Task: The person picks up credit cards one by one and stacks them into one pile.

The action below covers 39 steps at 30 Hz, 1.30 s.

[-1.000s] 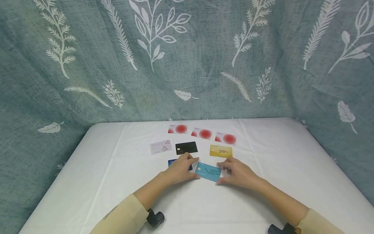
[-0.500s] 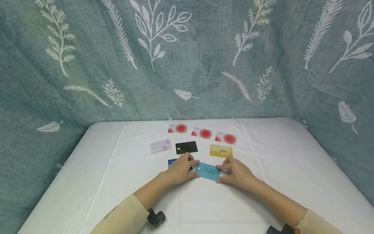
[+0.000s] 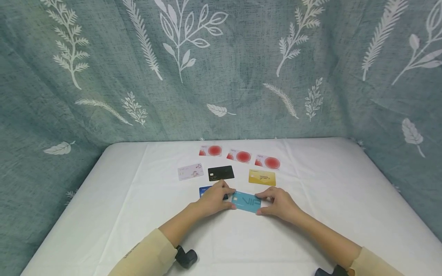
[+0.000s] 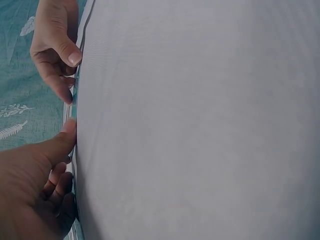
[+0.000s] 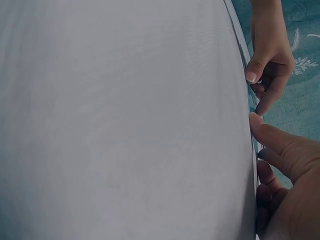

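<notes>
A teal plastic card point(image 3: 246, 202) with large "VIP" lettering lies flat on the white-covered table in the head view. Thumb and forefinger of my left hand point(image 3: 214, 200) hold its left end at the corners. At the right end my right hand point(image 3: 280, 205) grips the card the same way. A blue card point(image 3: 204, 190) is partly covered by my left hand. Both wrist views catch the hands edge-on: my left hand point(image 4: 30, 175) in the left one, my right hand point(image 5: 300, 165) in the right one. The card itself is barely visible there.
Behind the hands lie a black VIP card point(image 3: 221, 173), a gold card point(image 3: 262, 177) and a pale pink card point(image 3: 190, 171). Farther back is a row of white cards with red ovals, among them the middle one point(image 3: 239, 156). A green leaf-patterned curtain point(image 3: 221, 76) hangs behind the table.
My right fingers have shifted slightly at the teal card's right end. The card and my left hand stay nearly in place; the view has tilted a little.
</notes>
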Each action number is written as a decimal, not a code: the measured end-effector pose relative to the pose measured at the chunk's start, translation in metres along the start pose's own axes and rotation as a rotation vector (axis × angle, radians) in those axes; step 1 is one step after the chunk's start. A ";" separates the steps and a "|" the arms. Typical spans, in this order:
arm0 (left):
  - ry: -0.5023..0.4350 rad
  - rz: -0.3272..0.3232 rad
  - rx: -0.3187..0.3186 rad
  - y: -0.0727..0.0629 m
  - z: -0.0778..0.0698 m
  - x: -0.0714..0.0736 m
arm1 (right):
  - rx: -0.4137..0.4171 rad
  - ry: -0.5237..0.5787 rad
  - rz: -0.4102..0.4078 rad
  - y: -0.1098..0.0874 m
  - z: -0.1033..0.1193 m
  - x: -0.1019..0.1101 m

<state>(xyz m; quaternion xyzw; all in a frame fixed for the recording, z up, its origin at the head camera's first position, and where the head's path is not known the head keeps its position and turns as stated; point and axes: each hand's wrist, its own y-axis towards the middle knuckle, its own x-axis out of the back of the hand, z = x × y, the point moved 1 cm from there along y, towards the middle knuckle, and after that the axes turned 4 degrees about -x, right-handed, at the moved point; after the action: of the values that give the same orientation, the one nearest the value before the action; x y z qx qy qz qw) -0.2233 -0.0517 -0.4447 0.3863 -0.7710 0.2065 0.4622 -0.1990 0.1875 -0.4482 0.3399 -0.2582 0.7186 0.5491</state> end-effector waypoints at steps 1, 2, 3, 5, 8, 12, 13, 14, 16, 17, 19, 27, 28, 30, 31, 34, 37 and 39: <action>-0.019 -0.005 0.005 0.000 0.000 0.000 | -0.006 0.006 0.001 0.000 0.000 0.000; -0.038 -0.010 0.012 0.000 0.000 0.000 | -0.015 0.012 0.002 0.000 0.000 0.000; -0.053 -0.014 0.020 0.000 0.000 0.000 | -0.021 0.017 0.004 -0.001 0.000 0.000; -0.080 -0.024 0.034 0.000 -0.001 -0.001 | -0.034 0.027 0.000 -0.001 0.000 0.000; -0.109 -0.034 0.056 -0.001 -0.001 -0.002 | -0.042 0.050 -0.008 0.000 0.000 -0.001; -0.143 -0.044 0.085 -0.001 -0.002 -0.003 | -0.041 0.080 -0.024 0.000 0.001 -0.001; -0.145 -0.046 0.089 -0.001 -0.002 -0.003 | -0.042 0.088 -0.026 0.000 0.000 -0.001; -0.150 -0.050 0.092 -0.001 -0.003 -0.004 | -0.042 0.099 -0.025 -0.001 0.000 -0.001; -0.156 -0.058 0.097 -0.001 -0.003 -0.004 | -0.040 0.119 -0.021 -0.001 0.000 -0.001; -0.161 -0.063 0.097 -0.001 -0.003 -0.004 | -0.037 0.129 -0.016 -0.001 0.000 -0.002; -0.173 -0.075 0.098 -0.002 -0.003 -0.004 | -0.024 0.152 -0.003 -0.002 0.000 -0.002; -0.297 -0.123 0.086 -0.008 -0.007 -0.006 | 0.020 0.175 0.019 -0.003 -0.002 -0.002; -0.302 -0.127 0.087 -0.009 -0.008 -0.007 | 0.017 0.178 0.020 -0.004 -0.002 -0.002; -0.302 -0.136 0.081 -0.011 -0.011 -0.008 | 0.009 0.175 0.023 -0.004 -0.002 -0.001; -0.295 -0.141 0.077 -0.011 -0.011 -0.009 | 0.006 0.169 0.023 -0.004 -0.001 -0.001; -0.284 -0.145 0.071 -0.012 -0.012 -0.008 | 0.003 0.159 0.025 -0.003 0.001 0.000; -0.272 -0.134 0.071 -0.014 -0.010 -0.008 | 0.013 0.146 0.026 -0.003 0.004 -0.001; -0.272 -0.129 0.071 -0.016 -0.010 -0.008 | 0.023 0.143 0.028 -0.003 0.006 -0.002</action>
<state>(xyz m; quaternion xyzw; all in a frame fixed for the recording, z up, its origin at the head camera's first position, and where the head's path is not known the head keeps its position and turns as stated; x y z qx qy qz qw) -0.2028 -0.0518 -0.4473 0.4754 -0.7924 0.1493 0.3519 -0.1945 0.1827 -0.4466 0.2900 -0.2148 0.7516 0.5522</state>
